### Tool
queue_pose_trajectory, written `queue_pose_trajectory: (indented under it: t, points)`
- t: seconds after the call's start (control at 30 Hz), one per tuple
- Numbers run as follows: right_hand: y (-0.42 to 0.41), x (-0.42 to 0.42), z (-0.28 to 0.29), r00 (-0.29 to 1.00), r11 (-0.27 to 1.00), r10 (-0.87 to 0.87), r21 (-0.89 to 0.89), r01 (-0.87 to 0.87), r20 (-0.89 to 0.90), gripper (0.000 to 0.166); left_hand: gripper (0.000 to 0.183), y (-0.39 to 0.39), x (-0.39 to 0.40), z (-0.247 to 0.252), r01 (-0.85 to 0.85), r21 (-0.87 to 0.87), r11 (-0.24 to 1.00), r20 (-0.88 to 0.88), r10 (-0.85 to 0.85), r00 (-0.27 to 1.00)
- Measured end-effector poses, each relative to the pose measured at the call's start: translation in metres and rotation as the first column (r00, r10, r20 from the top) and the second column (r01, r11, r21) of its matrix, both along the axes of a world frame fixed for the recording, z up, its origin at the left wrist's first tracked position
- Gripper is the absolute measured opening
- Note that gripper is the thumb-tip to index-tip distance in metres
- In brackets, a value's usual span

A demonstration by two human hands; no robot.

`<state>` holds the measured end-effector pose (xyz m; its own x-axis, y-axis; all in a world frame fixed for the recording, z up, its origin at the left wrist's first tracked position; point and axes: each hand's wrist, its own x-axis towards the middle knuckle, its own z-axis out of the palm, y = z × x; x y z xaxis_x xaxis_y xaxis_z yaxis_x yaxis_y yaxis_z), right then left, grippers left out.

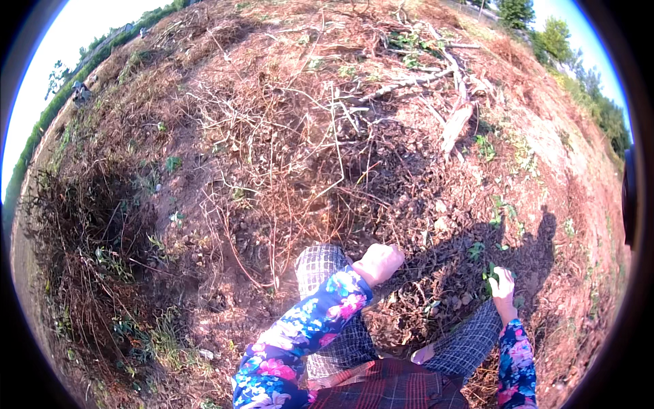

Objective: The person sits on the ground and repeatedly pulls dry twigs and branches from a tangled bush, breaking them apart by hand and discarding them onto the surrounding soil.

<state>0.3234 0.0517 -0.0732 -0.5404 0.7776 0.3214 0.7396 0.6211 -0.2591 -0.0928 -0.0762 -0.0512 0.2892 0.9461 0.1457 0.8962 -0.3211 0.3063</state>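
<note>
My left hand (379, 263), in a blue floral sleeve, is curled over my checked trouser knee (319, 260); whether its fingers hold anything is hidden. My right hand (503, 282) is by my other knee, with its fingers against a small green leafy plant (489, 276); I cannot tell whether it grips the stem. Dry leaf litter (444, 296) and thin plants lie between and beyond my knees. In front of me spreads a tangle of dry reddish stems (276, 214).
A pale dead branch (457, 120) lies at the upper right, near bare twigs (334, 122). A dark heap of pulled or dried brush (92, 230) is at the left. Another person (80, 93) is far off at the upper left. Trees (554, 38) stand at the far right.
</note>
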Motion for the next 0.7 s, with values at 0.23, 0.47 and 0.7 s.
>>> queue_pose_trajectory:
  t: [0.23, 0.47, 0.7]
  points:
    - [-0.037, -0.124, 0.019, 0.872, 0.736, 0.425, -0.654, -0.175, 0.244, 0.026, 0.007, -0.005, -0.01, -0.025, -0.081, 0.031, 0.996, 0.216, 0.073, 0.974]
    - [-0.032, -0.177, 0.032, 0.799, 0.654, 0.552, -0.718, -0.238, 0.238, 0.028, 0.009, -0.001, -0.014, -0.037, -0.141, 0.015, 0.99, 0.22, 0.134, 0.966]
    - [0.005, -0.199, -0.025, 0.703, 0.653, 0.604, -0.739, -0.166, 0.376, 0.029, 0.01, 0.001, -0.006, -0.04, -0.198, 0.1, 0.975, 0.035, 0.196, 0.98]
